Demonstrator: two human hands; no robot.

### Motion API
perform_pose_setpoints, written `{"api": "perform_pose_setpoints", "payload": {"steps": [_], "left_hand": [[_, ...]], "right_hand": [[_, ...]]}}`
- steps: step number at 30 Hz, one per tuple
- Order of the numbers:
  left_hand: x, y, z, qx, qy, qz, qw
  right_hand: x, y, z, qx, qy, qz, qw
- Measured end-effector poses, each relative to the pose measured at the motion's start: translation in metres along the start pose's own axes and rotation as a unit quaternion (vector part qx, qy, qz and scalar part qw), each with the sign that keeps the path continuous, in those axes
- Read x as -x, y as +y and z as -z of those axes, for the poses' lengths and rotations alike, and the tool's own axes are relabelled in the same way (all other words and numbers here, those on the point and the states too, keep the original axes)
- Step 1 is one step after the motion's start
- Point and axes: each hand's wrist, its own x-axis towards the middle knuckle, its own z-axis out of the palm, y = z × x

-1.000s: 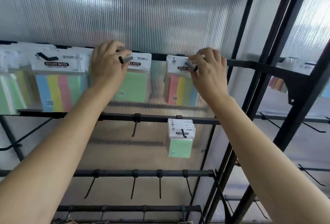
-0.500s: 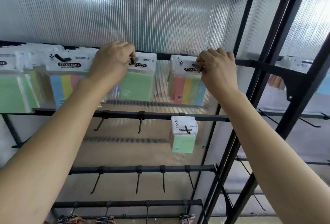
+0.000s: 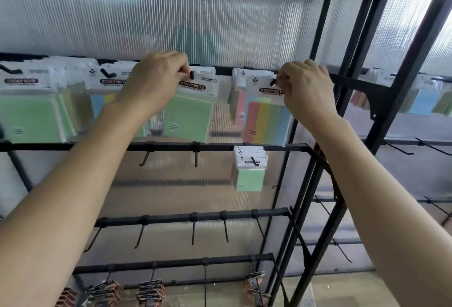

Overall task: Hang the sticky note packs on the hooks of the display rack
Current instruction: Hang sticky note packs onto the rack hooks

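Green pack [image 3: 188,117], striped multicolour pack [image 3: 267,123], black rack [image 3: 352,81].

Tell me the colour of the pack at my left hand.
The pack is light green; head view.

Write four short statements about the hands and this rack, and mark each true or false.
1. The left hand grips a green pack at the top rail. True.
2. The right hand hangs free of the rack. False: its fingers pinch a striped pack at the top rail.
3. Small green packs hang from the second rail. True.
4. The third rail is full of packs. False: its hooks are bare.
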Motion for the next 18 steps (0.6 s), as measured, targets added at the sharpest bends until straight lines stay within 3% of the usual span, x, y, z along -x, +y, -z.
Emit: {"api": "perform_pose_setpoints", "payload": {"steps": [18], "left_hand": [[0.018, 0.021, -0.001, 0.018, 0.025, -0.047, 0.998]], "right_hand": [[0.024, -0.009, 0.018, -0.014, 0.007, -0.039, 0.999]]}}
